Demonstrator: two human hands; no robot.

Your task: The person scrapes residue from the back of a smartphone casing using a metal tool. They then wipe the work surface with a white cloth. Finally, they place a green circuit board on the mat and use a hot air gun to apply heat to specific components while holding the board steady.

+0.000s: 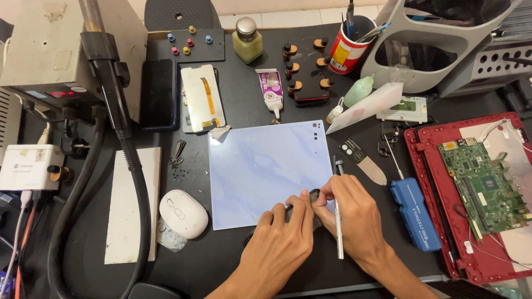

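My left hand (280,238) and my right hand (354,213) meet at the near right edge of a pale blue work mat (260,166). Together they pinch a small dark part (313,198), mostly hidden by my fingers. My right hand also holds a slim silver tool (338,238) that runs down along its palm toward me. A second small dark piece (248,239) peeks out under my left wrist.
A white mouse (183,213) lies left of the mat. A blue-handled screwdriver (413,213) and an opened red laptop (476,194) with its green board sit to the right. Phone parts (203,98), a glue tube (270,88), bottles and a red tool cup (348,47) stand behind. A black hose (133,166) hangs left.
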